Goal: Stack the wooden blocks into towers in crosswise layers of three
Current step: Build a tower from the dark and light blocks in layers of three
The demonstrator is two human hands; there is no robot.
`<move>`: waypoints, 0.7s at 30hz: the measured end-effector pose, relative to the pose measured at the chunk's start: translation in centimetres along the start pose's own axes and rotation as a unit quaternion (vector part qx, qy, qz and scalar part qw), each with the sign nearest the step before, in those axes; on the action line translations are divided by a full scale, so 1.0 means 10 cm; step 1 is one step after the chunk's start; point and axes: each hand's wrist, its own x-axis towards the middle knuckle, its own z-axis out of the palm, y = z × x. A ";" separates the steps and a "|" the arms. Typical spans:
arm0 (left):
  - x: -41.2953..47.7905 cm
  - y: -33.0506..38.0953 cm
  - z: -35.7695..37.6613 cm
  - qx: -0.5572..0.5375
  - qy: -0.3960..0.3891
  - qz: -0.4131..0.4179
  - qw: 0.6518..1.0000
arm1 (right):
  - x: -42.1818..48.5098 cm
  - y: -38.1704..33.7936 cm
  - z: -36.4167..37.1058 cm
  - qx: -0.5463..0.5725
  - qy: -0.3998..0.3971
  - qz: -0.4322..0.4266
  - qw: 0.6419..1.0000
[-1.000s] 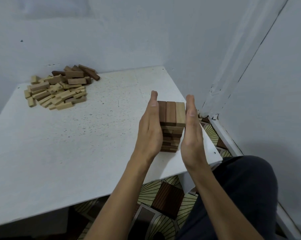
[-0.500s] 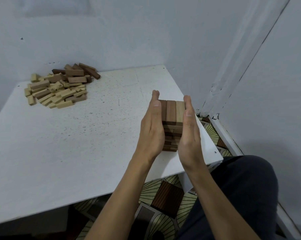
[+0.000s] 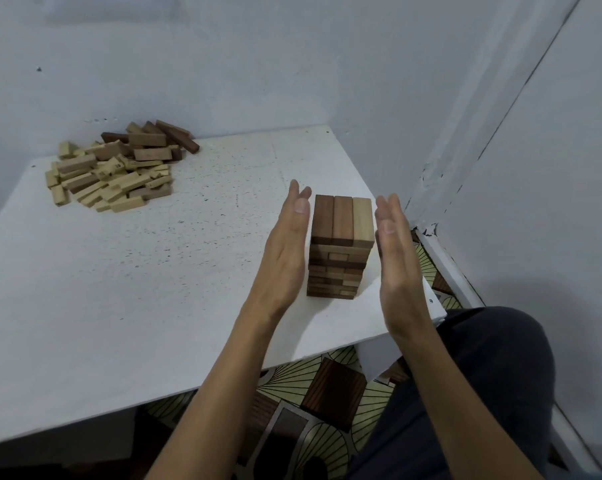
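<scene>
A tower of wooden blocks stands near the right front corner of the white table. Its layers lie crosswise, and the top layer has two brown blocks and one pale block side by side. My left hand is held flat and upright just left of the tower, fingers straight. My right hand is held the same way to the tower's right, a small gap away. Neither hand holds anything. A heap of loose blocks, pale and dark brown, lies at the table's far left.
Grey walls close the table in at the back and on the right. The table's front edge runs diagonally below my forearms. A patterned floor shows under it, and my dark-clothed knee is at the lower right.
Both hands were pressed flat against the tower's sides; now they have drawn apart and away from it. The tower stands unmoved.
</scene>
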 end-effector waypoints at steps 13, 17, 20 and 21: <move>-0.11 -0.30 0.24 -0.096 0.017 -0.054 0.994 | -0.07 0.42 0.21 0.077 0.027 0.118 0.990; -0.10 -0.36 0.25 -0.087 0.020 -0.078 0.993 | -0.08 0.42 0.24 0.104 0.038 0.122 0.986; -0.12 -0.36 0.25 -0.083 0.019 -0.075 0.994 | -0.08 0.43 0.25 0.110 0.041 0.122 0.986; -0.11 -0.37 0.25 -0.086 0.023 -0.078 0.993 | -0.08 0.44 0.25 0.107 0.043 0.125 0.985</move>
